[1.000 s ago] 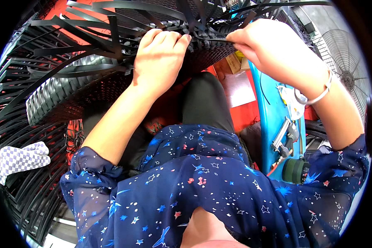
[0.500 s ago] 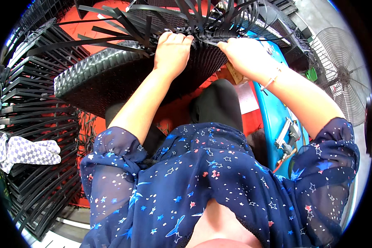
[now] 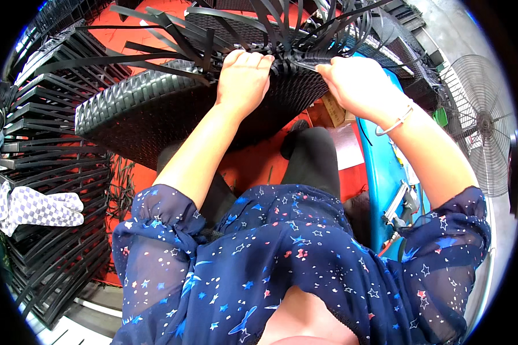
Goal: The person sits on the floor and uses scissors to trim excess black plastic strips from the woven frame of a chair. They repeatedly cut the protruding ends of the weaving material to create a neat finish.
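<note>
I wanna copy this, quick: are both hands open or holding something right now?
Left hand: closed on the edge of the black woven piece.
Right hand: closed, pinching a black strip.

Woven panel (image 3: pixel 178 115): at the left hand (image 3: pixel 244 80), extending leftward and nearer the person, with loose strips (image 3: pixel 208 49) along its far edge, beyond that hand. Well left of the same hand: stack of frames (image 3: pixel 57 167), glove (image 3: pixel 43 207) at its nearer part. Nearer than the right hand (image 3: pixel 357 83): table (image 3: pixel 380 167) bearing a tool (image 3: pixel 395 205), sheet (image 3: pixel 349 150) left of it; fan (image 3: pixel 482 123) well right.
</note>
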`<state>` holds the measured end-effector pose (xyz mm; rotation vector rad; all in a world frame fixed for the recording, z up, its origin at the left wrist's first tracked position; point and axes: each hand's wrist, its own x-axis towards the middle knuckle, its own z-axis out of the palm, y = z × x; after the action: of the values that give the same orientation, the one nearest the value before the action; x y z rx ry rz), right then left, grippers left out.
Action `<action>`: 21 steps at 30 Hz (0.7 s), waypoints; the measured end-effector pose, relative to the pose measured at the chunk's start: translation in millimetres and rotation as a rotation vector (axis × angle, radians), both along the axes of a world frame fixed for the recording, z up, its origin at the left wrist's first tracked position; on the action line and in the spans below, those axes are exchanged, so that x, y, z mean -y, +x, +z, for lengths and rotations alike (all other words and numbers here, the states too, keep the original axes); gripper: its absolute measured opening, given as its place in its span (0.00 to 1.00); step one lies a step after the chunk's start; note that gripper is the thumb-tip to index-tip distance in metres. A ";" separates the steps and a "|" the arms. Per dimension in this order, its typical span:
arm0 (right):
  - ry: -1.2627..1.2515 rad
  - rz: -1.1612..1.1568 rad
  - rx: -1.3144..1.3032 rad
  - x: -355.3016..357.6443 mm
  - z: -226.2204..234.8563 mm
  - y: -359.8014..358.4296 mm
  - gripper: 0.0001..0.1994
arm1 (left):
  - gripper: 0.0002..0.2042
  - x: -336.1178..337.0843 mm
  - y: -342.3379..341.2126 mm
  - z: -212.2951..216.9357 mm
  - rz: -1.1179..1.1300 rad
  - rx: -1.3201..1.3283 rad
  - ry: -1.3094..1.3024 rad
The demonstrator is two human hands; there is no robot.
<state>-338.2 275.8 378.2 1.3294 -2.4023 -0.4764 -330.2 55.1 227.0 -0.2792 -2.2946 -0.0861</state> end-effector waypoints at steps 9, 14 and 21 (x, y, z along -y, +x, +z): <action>-0.076 0.046 0.044 -10.7 9.8 10.8 0.09 | 0.20 -11.1 0.8 1.0 -0.061 -0.089 0.050; -0.077 0.004 0.052 -12.8 7.5 10.1 0.10 | 0.19 -17.4 7.0 3.9 -0.076 -0.099 0.052; -0.036 -0.021 0.147 -18.6 16.2 12.5 0.11 | 0.19 -21.1 15.6 4.5 -0.074 -0.098 0.047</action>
<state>-325.7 294.4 394.4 1.3688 -2.5332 -0.3503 -314.6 76.2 231.4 -0.3371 -2.1821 -0.1607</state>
